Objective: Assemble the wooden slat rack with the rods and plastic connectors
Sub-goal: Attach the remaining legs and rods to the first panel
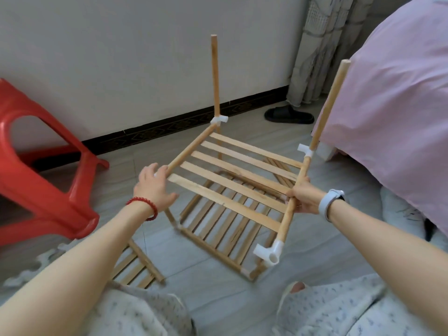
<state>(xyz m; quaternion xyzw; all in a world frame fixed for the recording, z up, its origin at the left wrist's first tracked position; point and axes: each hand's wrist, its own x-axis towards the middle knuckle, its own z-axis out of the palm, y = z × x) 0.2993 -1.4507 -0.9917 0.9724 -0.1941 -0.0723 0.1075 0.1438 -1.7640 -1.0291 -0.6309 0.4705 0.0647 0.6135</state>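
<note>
Tight working pocket, hemmed in left and right.

Red stool (46,170) tipped on the left, close to the left hand (152,187); pink bed cover (392,122) close on the right, just beside the right upright rod (327,105). Far upright rod (215,76) stands before the wall (145,57). Under the raised slat shelf (232,175), a second slat panel (223,229) covers the floor; another panel (138,265) lies near left. Open tile floor (230,294) between the knees, near side. Slipper (288,115) far right.
</note>
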